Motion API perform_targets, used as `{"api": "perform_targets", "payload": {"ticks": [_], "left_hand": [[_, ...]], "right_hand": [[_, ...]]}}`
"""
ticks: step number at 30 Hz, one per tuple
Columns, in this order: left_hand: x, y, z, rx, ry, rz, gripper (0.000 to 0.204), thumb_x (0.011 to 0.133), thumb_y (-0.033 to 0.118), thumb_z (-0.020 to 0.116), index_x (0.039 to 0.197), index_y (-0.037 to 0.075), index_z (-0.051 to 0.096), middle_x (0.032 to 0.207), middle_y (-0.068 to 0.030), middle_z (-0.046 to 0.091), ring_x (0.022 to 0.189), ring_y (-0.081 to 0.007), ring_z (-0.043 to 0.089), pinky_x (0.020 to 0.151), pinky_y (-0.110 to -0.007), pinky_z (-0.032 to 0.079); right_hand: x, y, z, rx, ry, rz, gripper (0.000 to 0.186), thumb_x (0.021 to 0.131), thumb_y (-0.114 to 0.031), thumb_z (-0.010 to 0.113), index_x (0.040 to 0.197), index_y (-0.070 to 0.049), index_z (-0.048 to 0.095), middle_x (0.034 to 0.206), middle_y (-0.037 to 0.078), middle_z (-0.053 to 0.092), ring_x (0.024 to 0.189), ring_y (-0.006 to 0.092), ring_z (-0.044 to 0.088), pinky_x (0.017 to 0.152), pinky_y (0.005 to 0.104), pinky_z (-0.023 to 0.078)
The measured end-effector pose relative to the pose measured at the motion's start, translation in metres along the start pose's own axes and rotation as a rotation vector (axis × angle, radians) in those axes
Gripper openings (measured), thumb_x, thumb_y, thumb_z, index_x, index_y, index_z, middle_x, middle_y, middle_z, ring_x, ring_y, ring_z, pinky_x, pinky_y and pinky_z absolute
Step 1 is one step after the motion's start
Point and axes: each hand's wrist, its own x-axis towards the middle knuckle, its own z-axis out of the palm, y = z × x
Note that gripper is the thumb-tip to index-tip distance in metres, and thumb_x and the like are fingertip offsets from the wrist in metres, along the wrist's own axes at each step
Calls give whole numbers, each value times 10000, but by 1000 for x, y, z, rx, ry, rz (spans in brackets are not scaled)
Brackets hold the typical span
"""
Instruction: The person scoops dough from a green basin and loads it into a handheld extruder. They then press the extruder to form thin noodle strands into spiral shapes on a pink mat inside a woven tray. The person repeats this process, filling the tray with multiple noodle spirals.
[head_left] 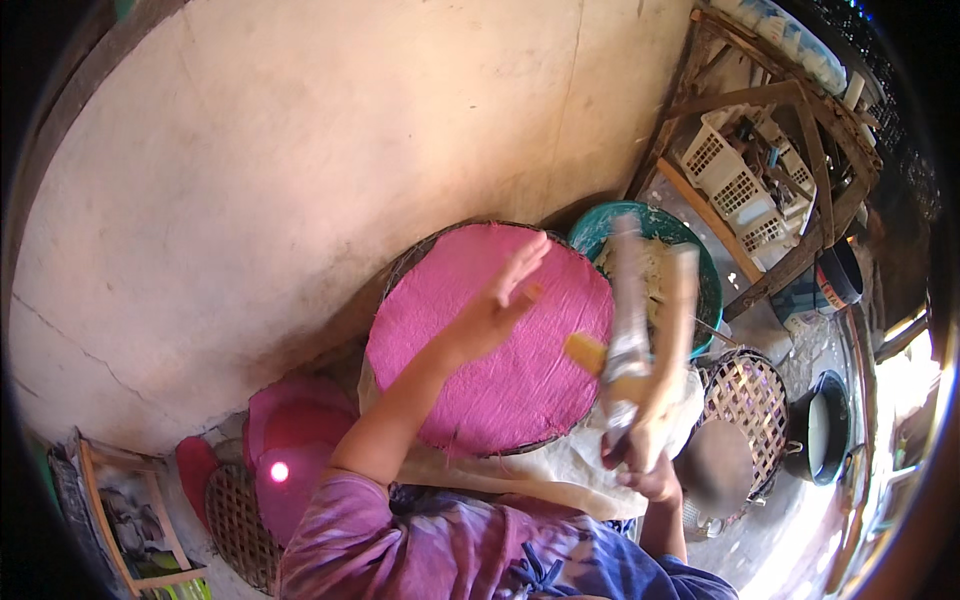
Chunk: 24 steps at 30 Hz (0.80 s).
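Observation:
A bright pink sheet (480,350) with a wrinkled surface covers a round woven tray in front of me. Above its upper right part is my left hand (508,285), slightly blurred, fingers stretched out and holding nothing. My right hand (652,478), closed, is low at the right of the tray. It grips a long pale tool (675,320) that points up and away from me. Motion smears the tool into two bars, one silvery, with a yellow block-like part (586,353) on its left; its exact kind cannot be told.
A green basin (715,290) with a pale lumpy mass stands behind the tool. Woven baskets (745,395) and a dark bucket (828,430) are at right, a white crate (725,180) farther back. Pink and red round pieces (300,430) lie at left. A wall (300,150) rises behind.

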Motion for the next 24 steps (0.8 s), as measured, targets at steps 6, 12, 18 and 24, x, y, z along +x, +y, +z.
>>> {"api": "perform_targets", "payload": {"ticks": [6,12,18,24], "left_hand": [[-48,76,-17,-1099,-94,74,938,877,787,290,1520,104,264,1441,-249,460,1291,-403,500,1044,-524,403],[-80,105,-48,-1156,4,196,1109,802,898,100,1168,-38,569,944,-153,601,908,-314,585,941,-484,430],[-59,90,-115,-1209,239,266,817,910,780,225,991,43,565,877,-112,594,905,-301,550,962,-450,391],[-87,-8,-124,-1512,564,417,523,939,623,430,912,109,525,802,-33,535,776,-214,533,874,-402,412]], "right_hand": [[21,29,35,375,-629,343,690,706,-107,810,1311,23,504,1134,126,639,995,219,609,870,340,483],[65,32,57,396,-989,451,987,814,-730,589,1391,53,424,1282,196,566,1152,263,564,1004,388,444],[134,-92,62,8,-722,389,837,976,-685,168,1316,2,505,1038,181,675,748,179,664,616,272,538],[181,-116,109,-309,-612,642,773,1000,-660,189,1345,-29,471,826,95,637,640,140,612,533,273,500]]}}
